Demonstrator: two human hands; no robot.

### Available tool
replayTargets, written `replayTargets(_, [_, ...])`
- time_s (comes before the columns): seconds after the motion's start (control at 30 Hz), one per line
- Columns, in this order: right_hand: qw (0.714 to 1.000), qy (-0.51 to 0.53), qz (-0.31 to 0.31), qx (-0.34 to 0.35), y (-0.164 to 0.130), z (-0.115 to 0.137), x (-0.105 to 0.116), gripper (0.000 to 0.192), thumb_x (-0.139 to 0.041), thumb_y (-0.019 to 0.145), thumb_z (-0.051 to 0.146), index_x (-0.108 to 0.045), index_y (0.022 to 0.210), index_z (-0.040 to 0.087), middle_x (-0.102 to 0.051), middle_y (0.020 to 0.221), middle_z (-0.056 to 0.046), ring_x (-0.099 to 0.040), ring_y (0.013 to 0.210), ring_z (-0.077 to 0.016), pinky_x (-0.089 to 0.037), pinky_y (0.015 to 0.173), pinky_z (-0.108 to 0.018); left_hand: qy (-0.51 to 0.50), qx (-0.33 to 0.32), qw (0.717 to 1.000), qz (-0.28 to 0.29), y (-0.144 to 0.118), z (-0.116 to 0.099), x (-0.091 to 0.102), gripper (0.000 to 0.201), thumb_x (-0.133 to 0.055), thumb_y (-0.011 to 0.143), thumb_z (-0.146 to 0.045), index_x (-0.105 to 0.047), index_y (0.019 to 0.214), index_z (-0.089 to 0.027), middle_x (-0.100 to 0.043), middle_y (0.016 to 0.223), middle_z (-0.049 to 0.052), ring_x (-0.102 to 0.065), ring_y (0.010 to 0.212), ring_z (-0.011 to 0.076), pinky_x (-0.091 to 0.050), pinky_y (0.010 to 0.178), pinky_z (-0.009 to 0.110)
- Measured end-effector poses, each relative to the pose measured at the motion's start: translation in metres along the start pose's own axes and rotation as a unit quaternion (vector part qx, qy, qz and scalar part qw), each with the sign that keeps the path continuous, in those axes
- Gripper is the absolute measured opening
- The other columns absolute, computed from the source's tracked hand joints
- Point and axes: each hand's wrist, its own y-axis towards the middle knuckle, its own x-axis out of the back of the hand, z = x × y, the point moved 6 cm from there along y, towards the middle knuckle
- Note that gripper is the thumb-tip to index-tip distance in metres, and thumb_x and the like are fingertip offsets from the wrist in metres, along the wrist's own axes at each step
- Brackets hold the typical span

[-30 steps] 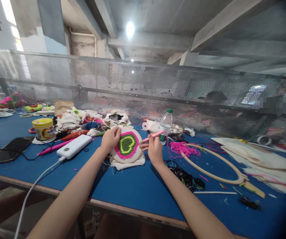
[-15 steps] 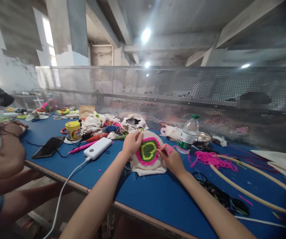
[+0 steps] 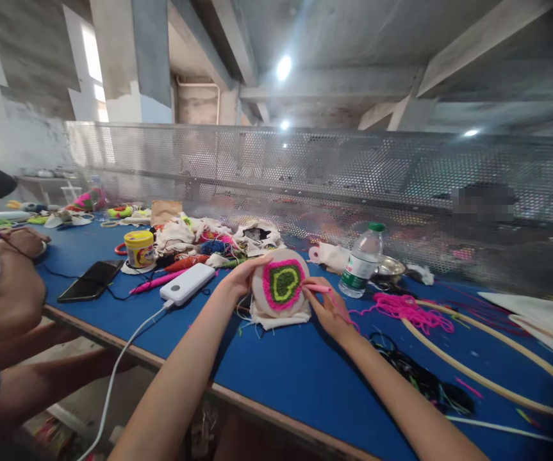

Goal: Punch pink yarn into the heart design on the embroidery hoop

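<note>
My left hand (image 3: 247, 274) grips the left edge of a round embroidery hoop (image 3: 258, 288) with off-white cloth stretched in it. On the cloth, dark green yarn with a yellow-green outline forms a heart (image 3: 286, 282), ringed by bright pink loops. My right hand (image 3: 331, 312) is closed around a pink punch needle (image 3: 320, 289), its tip end at the right edge of the pink ring. Pink yarn trails from the tool over the hand towards a tangled pink yarn pile (image 3: 408, 310). Loose cloth (image 3: 280, 318) hangs below the hoop, near the blue table.
A water bottle (image 3: 361, 261) stands right of the hoop. Further right lie a large wooden hoop (image 3: 442, 357) and black yarn (image 3: 420, 378). Leftward are a white power bank (image 3: 187, 284) with cable, a phone (image 3: 91, 280), a yellow-lidded tub (image 3: 140, 248) and a co-worker's arm (image 3: 16, 288).
My left hand has moved from the hoop's top down to its left edge. The hoop has turned slightly, and the pink punch needle in my right hand now shows more clearly.
</note>
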Motion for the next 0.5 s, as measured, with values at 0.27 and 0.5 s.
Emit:
replayTargets(0.27, [0.997, 0.023, 0.064, -0.048, 0.0, 0.001, -0.004, 0.023, -0.041, 0.084, 0.033, -0.056, 0.099, 0.023, -0.057, 0.094, -0.005, -0.052, 0.091, -0.0182, -0.041, 0.079, -0.031, -0.105, 0.009, 0.988, -0.117, 0.016, 0.008, 0.022, 0.039, -0.052, 0.077, -0.038, -0.054, 0.102, -0.008, -0.068, 0.08, 0.01, -0.064, 0.074, 0.0205, -0.047, 0.08, 0.034])
replayTargets(0.5, [0.998, 0.018, 0.046, -0.048, 0.004, 0.005, 0.004, 0.023, -0.041, 0.084, 0.032, -0.056, 0.097, 0.021, -0.056, 0.094, -0.006, -0.052, 0.091, -0.018, -0.041, 0.08, -0.031, -0.127, 0.04, 0.985, -0.107, 0.022, 0.016, 0.026, 0.041, -0.051, 0.078, -0.038, -0.053, 0.104, -0.007, -0.068, 0.081, 0.01, -0.064, 0.073, 0.0212, -0.047, 0.081, 0.037])
